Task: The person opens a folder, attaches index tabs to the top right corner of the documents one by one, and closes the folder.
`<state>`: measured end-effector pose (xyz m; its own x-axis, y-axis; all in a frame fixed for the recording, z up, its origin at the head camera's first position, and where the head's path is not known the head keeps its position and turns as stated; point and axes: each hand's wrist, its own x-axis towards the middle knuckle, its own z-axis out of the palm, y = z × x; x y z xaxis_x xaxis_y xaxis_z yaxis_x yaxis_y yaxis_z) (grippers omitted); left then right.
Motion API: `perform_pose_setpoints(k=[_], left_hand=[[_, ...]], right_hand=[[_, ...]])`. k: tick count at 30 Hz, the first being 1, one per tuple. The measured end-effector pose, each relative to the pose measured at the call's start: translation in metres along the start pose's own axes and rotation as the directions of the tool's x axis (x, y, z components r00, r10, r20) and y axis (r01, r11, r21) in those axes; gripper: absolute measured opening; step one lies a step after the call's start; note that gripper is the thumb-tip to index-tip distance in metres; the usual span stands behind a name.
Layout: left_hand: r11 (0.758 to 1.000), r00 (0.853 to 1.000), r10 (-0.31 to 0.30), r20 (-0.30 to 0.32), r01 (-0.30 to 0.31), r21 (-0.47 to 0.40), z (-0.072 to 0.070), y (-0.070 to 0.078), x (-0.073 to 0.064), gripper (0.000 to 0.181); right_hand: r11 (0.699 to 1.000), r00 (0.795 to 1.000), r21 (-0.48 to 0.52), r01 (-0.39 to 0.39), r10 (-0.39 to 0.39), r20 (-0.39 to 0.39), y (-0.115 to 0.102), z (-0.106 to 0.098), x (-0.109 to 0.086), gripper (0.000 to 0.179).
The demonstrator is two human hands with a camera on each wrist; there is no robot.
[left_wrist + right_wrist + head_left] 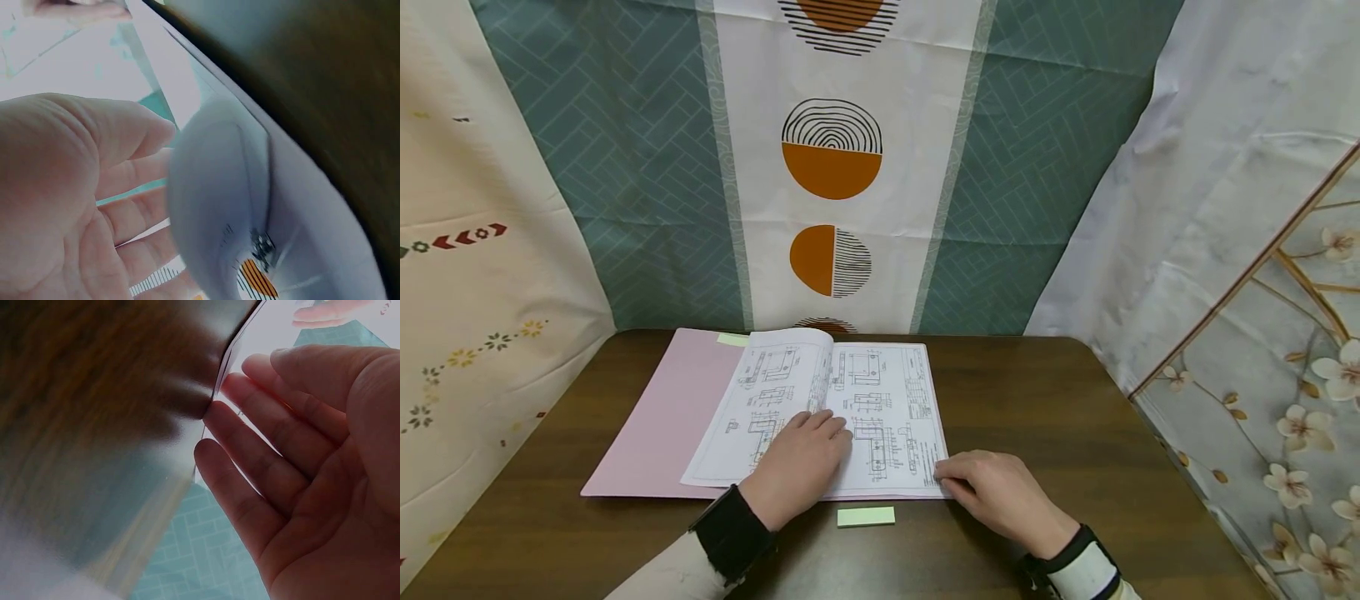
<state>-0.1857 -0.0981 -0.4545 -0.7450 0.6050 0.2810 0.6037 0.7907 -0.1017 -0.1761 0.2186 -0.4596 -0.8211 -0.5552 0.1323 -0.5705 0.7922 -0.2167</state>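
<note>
A stapled-looking booklet of technical drawings (pixel 887 400) lies spread on a pink folder (pixel 655 417). My left hand (pixel 801 462) rests on the pages near the fold, its fingers extended. The left wrist view shows a turned page (pixel 212 181) bulging in a curve beside the left hand (pixel 81 194). At the lower right corner of the booklet is my right hand (pixel 1000 496), palm down. Up close, the fingertips of the right hand (pixel 312 462) touch the paper edge, fingers loosely extended. Whether the right thumb meets the paper is unclear.
A light green sticky-note pad (pixel 866 517) lies on the brown table (pixel 1015 400) just in front of the booklet. Another pale green tab (pixel 732 339) shows at the folder's top edge. Patterned cloths (pixel 1037 167) hang behind and at both sides of the table.
</note>
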Motion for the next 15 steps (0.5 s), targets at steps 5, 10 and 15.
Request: perform_pose_setpoints(k=[5,10,15], left_hand=[[0.996,0.996,0.063,-0.068,-0.067,-0.065,-0.005,0.008,-0.006,0.018],[0.986,0.995,0.094,-0.045,-0.100,-0.133,-0.010,0.014,-0.011,0.018],[0.972,0.992,0.117,0.037,-0.107,-0.211,-0.016,0.020,-0.016,0.025]], right_hand=[[1.000,1.000,-0.001,-0.006,0.006,0.007,-0.001,-0.001,0.000,0.021],[1.000,1.000,-0.004,-0.008,0.008,0.010,-0.001,-0.001,-0.001,0.020],[1.000,1.000,-0.001,-0.017,0.017,0.018,-0.001,-0.001,0.000,0.021]])
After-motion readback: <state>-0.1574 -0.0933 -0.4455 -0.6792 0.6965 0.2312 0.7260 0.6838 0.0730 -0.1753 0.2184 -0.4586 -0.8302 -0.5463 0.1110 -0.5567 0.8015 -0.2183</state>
